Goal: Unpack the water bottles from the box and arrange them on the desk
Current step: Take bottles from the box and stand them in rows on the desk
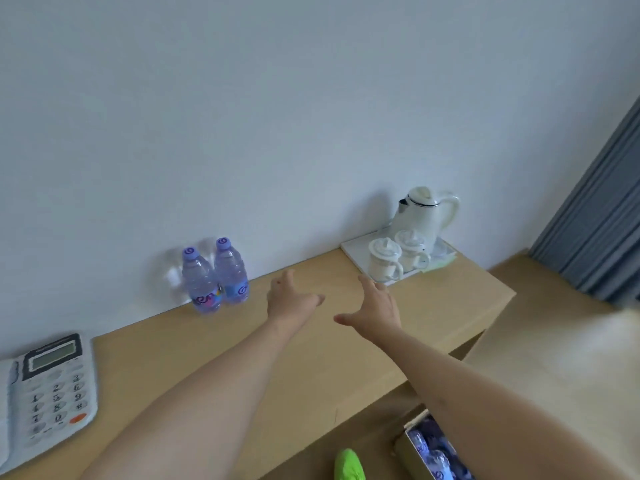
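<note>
Two clear water bottles with purple caps stand side by side against the wall at the back of the wooden desk (194, 355): the left bottle (200, 282) and the right bottle (231, 271). My left hand (289, 299) hovers open over the desk just right of them, fingers spread, holding nothing. My right hand (375, 308) is also open and empty, stretched out further right. The cardboard box (412, 448) sits on the floor below the desk's front edge, partly hidden by my right forearm, with several more bottles (431, 452) inside.
A white desk phone (52, 393) lies at the desk's left end. A white tray (356, 252) at the back right carries a kettle (424, 213) and two lidded cups (396, 256). A grey curtain (602, 220) hangs at far right. Something green (348, 465) shows on the floor.
</note>
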